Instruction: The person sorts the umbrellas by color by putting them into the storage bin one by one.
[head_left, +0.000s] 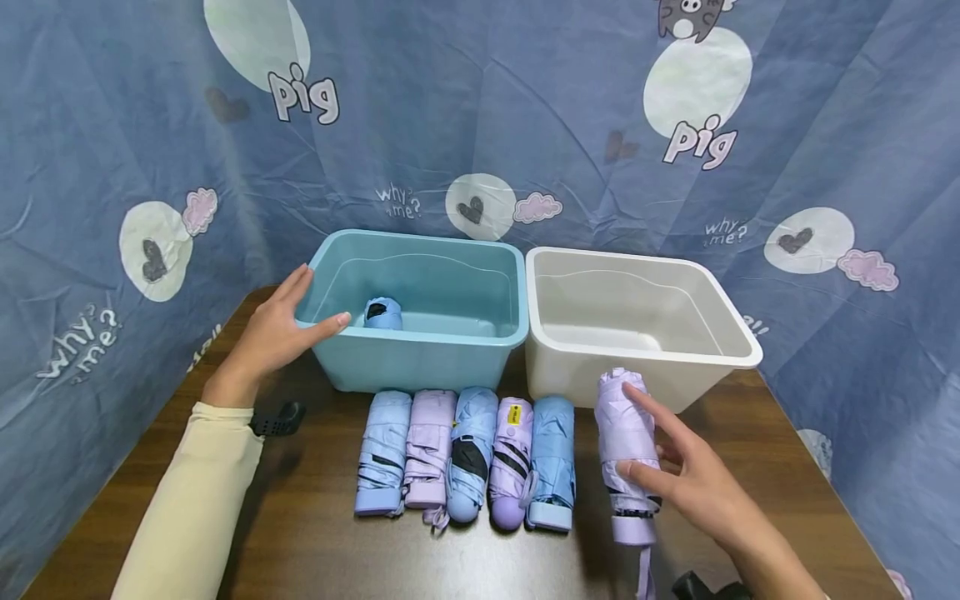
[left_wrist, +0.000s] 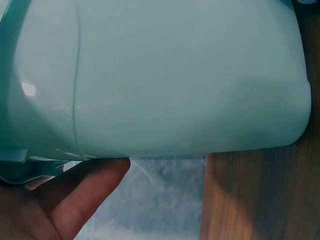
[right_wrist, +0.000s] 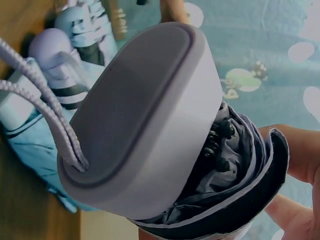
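My right hand [head_left: 697, 475] grips a folded light purple umbrella [head_left: 627, 433], thumb and fingers around its middle, in front of the white bin [head_left: 645, 360]. The umbrella stands tilted with its flat handle [right_wrist: 135, 110] toward me and a wrist strap hanging down. At the left corner of the teal bin [head_left: 420, 360], my left hand [head_left: 273, 329] rests on the rim with straight fingers along the side and the thumb along the front. Inside the teal bin lies a blue folded umbrella [head_left: 383, 313], partly hidden by the front wall.
Several folded umbrellas lie in a row before the bins, among them a light blue one [head_left: 384, 450], a purple one [head_left: 512, 467] and a blue one [head_left: 552, 458]. The bins stand side by side on a brown wooden table [head_left: 315, 533], against a patterned blue cloth [head_left: 450, 100].
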